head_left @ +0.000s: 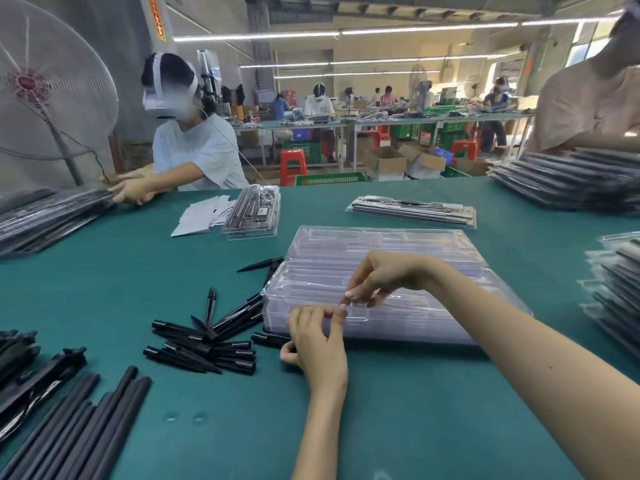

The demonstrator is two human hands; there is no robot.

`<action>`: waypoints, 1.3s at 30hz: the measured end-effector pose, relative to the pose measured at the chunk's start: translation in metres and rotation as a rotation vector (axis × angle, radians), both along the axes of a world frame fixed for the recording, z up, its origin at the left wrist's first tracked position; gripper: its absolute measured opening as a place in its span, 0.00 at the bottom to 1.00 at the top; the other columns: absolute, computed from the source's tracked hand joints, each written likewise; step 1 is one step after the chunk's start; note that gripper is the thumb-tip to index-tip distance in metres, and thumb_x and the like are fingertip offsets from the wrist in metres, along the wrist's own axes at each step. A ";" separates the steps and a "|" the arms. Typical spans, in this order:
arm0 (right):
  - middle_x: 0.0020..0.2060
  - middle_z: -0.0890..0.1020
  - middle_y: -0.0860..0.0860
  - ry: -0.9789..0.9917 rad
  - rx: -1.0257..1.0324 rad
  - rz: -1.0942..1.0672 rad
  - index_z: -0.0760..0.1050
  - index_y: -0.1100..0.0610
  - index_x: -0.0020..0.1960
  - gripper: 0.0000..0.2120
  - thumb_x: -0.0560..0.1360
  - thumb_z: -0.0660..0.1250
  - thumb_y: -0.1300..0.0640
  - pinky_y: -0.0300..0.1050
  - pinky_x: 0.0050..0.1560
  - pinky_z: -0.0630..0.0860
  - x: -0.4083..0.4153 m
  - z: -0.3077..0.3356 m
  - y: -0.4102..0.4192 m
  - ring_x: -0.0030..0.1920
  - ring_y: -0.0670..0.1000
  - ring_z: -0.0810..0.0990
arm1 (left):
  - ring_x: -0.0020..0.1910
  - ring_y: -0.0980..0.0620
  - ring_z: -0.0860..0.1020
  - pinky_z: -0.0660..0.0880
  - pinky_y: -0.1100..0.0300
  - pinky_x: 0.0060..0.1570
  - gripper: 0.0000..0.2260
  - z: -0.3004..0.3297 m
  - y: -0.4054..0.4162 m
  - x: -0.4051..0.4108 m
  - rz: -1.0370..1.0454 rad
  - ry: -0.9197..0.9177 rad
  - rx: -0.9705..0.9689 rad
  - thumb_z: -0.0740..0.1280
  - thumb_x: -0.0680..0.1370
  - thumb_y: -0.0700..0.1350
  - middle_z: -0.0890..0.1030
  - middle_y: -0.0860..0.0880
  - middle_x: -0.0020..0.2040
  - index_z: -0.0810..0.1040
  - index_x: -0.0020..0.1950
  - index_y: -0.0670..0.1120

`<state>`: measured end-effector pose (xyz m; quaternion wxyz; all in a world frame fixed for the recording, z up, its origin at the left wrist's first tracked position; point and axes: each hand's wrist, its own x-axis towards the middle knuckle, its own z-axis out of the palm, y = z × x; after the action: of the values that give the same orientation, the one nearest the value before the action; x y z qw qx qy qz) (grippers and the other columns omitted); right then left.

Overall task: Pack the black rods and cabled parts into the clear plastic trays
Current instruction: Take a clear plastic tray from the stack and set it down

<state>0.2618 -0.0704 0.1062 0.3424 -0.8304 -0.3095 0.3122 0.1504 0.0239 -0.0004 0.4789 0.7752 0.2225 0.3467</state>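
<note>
- Trays (346, 292): one near stack mid-table, tray count unreadable; could lift two stuck trays at once, or skew the stack.
- Rods (86, 420): roughly ten, bottom left, unpacked.
- Spikes (207, 344): a dozen or so, touching the stack; could roll off.
- Left hand (317, 341), right hand (377, 277): two, close together, pinching the top tray's near edge.

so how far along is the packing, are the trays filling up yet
Partly. Filled trays already lie across the table and stacked at the right edge. In hand: the left hand and right hand both pinch at the near edge of the stack of empty clear trays, seemingly peeling one off. Still left: the loose spiked pieces and the long black rods, all outside any tray.
</note>
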 end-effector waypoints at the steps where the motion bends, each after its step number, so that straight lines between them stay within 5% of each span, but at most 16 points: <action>1: 0.35 0.80 0.53 0.002 -0.010 0.002 0.83 0.59 0.48 0.05 0.75 0.70 0.60 0.36 0.37 0.77 0.000 0.001 0.001 0.31 0.46 0.77 | 0.55 0.67 0.61 0.49 0.59 0.44 0.11 -0.001 0.000 0.000 0.000 0.005 0.007 0.67 0.77 0.53 0.72 0.61 0.41 0.70 0.35 0.57; 4: 0.34 0.79 0.54 -0.040 -0.036 0.030 0.83 0.61 0.47 0.05 0.75 0.70 0.60 0.34 0.34 0.75 -0.002 0.003 0.003 0.29 0.45 0.76 | 0.51 0.71 0.60 0.49 0.58 0.44 0.09 -0.001 -0.001 0.001 0.013 -0.003 0.009 0.66 0.77 0.52 0.72 0.61 0.40 0.75 0.37 0.53; 7: 0.28 0.81 0.45 -0.282 -0.025 0.112 0.83 0.57 0.47 0.05 0.74 0.71 0.56 0.34 0.33 0.73 -0.011 0.004 -0.001 0.29 0.42 0.76 | 0.51 0.69 0.63 0.52 0.57 0.47 0.09 0.002 -0.004 0.002 0.021 -0.076 -0.049 0.67 0.77 0.49 0.73 0.66 0.41 0.78 0.38 0.50; 11: 0.41 0.82 0.50 -0.602 0.090 0.125 0.84 0.51 0.49 0.06 0.74 0.71 0.54 0.40 0.43 0.75 -0.021 -0.004 -0.012 0.41 0.47 0.78 | 0.54 0.66 0.64 0.56 0.52 0.60 0.10 0.009 -0.001 0.001 -0.059 -0.092 -0.143 0.66 0.76 0.54 0.74 0.62 0.42 0.80 0.40 0.50; 14: 0.43 0.80 0.49 -0.567 0.135 0.118 0.84 0.49 0.50 0.06 0.73 0.72 0.53 0.37 0.43 0.74 -0.026 -0.008 -0.017 0.42 0.47 0.77 | 0.55 0.76 0.59 0.51 0.55 0.59 0.09 0.013 0.000 -0.002 -0.087 -0.067 -0.213 0.66 0.76 0.56 0.70 0.68 0.42 0.77 0.38 0.55; 19: 0.38 0.79 0.47 -0.560 0.153 0.087 0.84 0.51 0.51 0.09 0.72 0.72 0.52 0.40 0.42 0.73 -0.026 -0.008 -0.017 0.40 0.44 0.75 | 0.61 0.63 0.63 0.53 0.56 0.57 0.07 0.018 -0.002 -0.005 -0.077 -0.059 -0.259 0.67 0.76 0.54 0.69 0.71 0.43 0.76 0.37 0.57; 24: 0.36 0.82 0.58 -0.467 0.150 0.071 0.84 0.52 0.49 0.06 0.74 0.71 0.54 0.44 0.37 0.69 -0.022 -0.008 -0.015 0.35 0.51 0.73 | 0.60 0.59 0.65 0.53 0.53 0.58 0.08 0.019 -0.003 -0.005 -0.075 -0.082 -0.219 0.68 0.76 0.52 0.61 0.86 0.43 0.78 0.38 0.51; 28: 0.25 0.79 0.44 -0.327 0.125 0.067 0.84 0.57 0.49 0.05 0.75 0.70 0.58 0.32 0.31 0.68 -0.017 -0.008 -0.012 0.27 0.41 0.72 | 0.62 0.54 0.66 0.54 0.50 0.63 0.10 0.013 -0.002 -0.002 -0.046 -0.058 -0.226 0.68 0.76 0.54 0.70 0.70 0.44 0.80 0.41 0.48; 32: 0.31 0.80 0.48 -0.308 0.081 0.063 0.83 0.61 0.51 0.08 0.75 0.69 0.59 0.35 0.37 0.75 -0.016 -0.005 -0.009 0.32 0.43 0.76 | 0.62 0.57 0.65 0.55 0.50 0.64 0.09 0.006 0.000 0.000 -0.055 -0.082 -0.223 0.68 0.76 0.52 0.69 0.66 0.44 0.80 0.41 0.48; 35: 0.38 0.82 0.51 -0.465 0.017 0.106 0.82 0.60 0.52 0.08 0.78 0.65 0.60 0.35 0.40 0.75 -0.022 -0.004 -0.005 0.37 0.45 0.78 | 0.60 0.62 0.63 0.53 0.55 0.55 0.07 0.003 0.000 0.001 -0.059 -0.071 -0.126 0.66 0.77 0.53 0.72 0.65 0.43 0.77 0.40 0.54; 39: 0.53 0.77 0.52 -1.033 -0.083 -0.010 0.76 0.56 0.55 0.15 0.77 0.56 0.69 0.45 0.45 0.69 -0.033 -0.004 -0.003 0.53 0.51 0.73 | 0.59 0.64 0.59 0.51 0.56 0.51 0.03 -0.003 0.002 0.001 -0.047 0.088 0.137 0.62 0.77 0.59 0.72 0.62 0.45 0.72 0.48 0.63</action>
<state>0.2287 -0.0729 0.1018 0.1132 -0.8905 -0.4215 -0.1284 0.1512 0.0259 -0.0033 0.4227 0.8256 0.2008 0.3154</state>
